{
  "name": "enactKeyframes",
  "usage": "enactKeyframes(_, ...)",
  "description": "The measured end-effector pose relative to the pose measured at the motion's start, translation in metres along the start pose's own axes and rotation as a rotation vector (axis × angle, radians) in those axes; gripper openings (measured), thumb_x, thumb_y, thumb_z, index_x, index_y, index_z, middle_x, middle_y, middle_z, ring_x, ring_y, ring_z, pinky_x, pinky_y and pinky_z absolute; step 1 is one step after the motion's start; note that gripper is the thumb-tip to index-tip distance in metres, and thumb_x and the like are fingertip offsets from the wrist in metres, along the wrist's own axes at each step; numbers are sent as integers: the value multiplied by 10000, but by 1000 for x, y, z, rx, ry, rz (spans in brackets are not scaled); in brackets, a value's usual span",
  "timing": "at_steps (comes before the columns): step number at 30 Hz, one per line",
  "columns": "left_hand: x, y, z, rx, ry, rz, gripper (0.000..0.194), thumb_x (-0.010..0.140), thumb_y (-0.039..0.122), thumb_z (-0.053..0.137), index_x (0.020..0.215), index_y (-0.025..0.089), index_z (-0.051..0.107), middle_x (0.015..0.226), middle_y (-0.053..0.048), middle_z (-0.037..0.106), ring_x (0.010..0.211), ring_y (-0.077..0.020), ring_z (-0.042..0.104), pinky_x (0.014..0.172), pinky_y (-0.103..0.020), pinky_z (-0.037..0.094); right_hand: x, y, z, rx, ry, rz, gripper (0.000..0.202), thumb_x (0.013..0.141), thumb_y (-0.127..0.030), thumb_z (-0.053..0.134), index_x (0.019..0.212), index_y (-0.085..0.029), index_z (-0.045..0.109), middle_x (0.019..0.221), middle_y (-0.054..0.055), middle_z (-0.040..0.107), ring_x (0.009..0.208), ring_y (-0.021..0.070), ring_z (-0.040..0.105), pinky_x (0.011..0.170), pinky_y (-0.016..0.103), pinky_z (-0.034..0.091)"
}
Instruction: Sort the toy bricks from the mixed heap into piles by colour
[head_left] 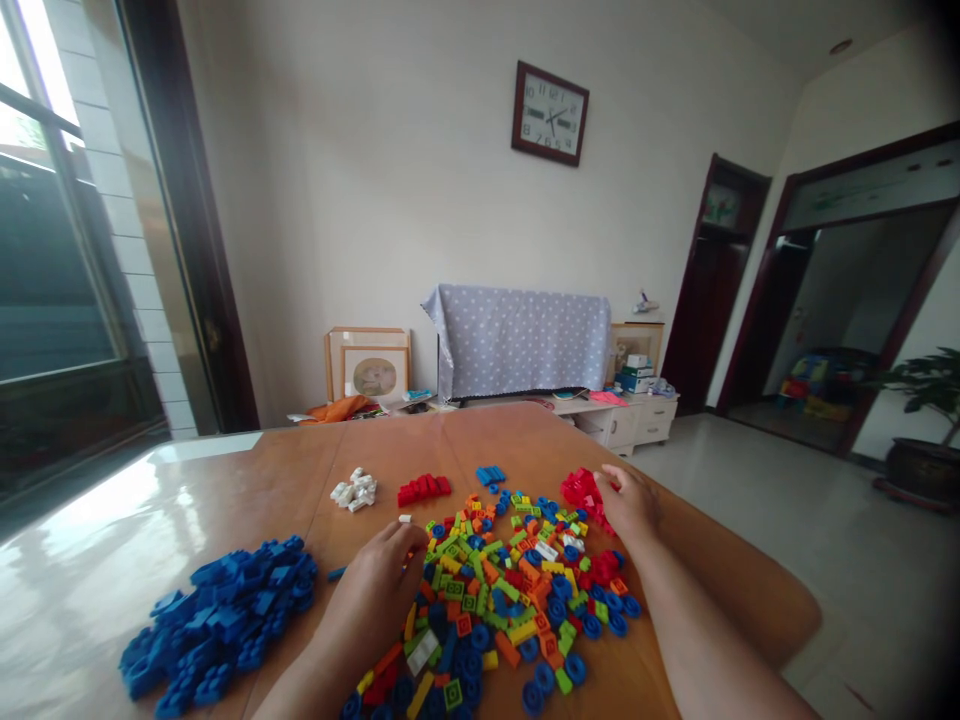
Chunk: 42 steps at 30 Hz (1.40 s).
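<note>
A wide pile of mixed bricks [517, 590] in green, orange, yellow, blue and red covers the middle of the table. My left hand [386, 570] is at the pile's left edge, its fingers curled, with a small white brick [406, 519] at the fingertips. On the right, my right hand [628, 500] touches the red brick pile [581, 488], thumb and fingers bent; what they hold, if anything, is hidden. White bricks [355, 489], a row of red bricks [424, 489] and light blue bricks [490, 475] lie in small groups beyond the mixed pile.
A large heap of blue bricks [225, 620] lies on the left of the brown table [480, 432]. Behind the table stand a cloth-covered object [525, 340], a white cabinet [652, 420] and framed pictures [375, 375]. A clock [550, 113] hangs above.
</note>
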<state>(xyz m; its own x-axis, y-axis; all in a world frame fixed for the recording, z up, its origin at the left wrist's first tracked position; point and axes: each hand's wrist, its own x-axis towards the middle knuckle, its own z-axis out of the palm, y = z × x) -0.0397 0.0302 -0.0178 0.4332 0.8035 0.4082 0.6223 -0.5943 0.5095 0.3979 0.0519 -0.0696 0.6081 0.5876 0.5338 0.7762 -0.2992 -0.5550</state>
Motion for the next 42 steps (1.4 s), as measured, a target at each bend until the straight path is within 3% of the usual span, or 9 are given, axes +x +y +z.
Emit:
enactKeyframes(6,0,3,2,-110,16,-5,221,983,319,392,953,217,586,878,-32,636,807,-182,590,732,-273,406,-7,-9,-2,46,41,-123,400,896,-447,477,1123,-222,717,1149,105,715,1100,292,596,970,428,433)
enactKeyframes(13,-1,5,2,-292,49,-109,202,938,327,454,964,196,605,816,-17,629,764,-172,568,681,-255,414,-24,-36,-4,172,139,-417,333,907,-409,484,1057,-218,711,1036,84,730,1015,261,613,957,411,448)
enactKeyframes(20,-1,2,5,-373,48,-138,198,908,320,479,934,183,619,766,0,601,720,-148,540,644,-236,399,-40,-64,-12,238,90,-496,322,927,-383,465,1065,-211,699,1060,105,714,1047,275,611,975,425,456)
enactKeyframes(25,0,0,7,-405,51,-119,187,868,281,513,922,173,656,788,-13,610,725,-143,530,650,-229,404,-61,-94,-21,325,-96,-501,316,944,-383,450,1074,-224,689,1119,128,693,1100,278,610,999,405,467)
enactKeyframes(31,-2,4,13,-464,16,-165,152,806,219,547,887,173,666,742,-2,620,656,-130,515,581,-217,365,-105,-144,-35,474,-516,-658,236,948,-364,513,1035,-269,711,997,56,716,945,224,663,841,329,520)
enactKeyframes(37,-1,8,19,-577,-10,-177,114,793,210,563,871,165,633,698,13,594,613,-113,486,538,-206,324,-136,-185,-37,631,-856,-583,295,889,-315,619,1171,-268,692,1015,32,726,930,203,672,817,297,521)
enactKeyframes(42,0,8,17,-610,23,-194,101,797,230,581,863,161,614,678,23,559,603,-106,462,539,-208,326,-138,-203,-26,715,-906,-528,198,917,-349,574,983,-219,708,851,13,720,788,176,654,709,267,497)
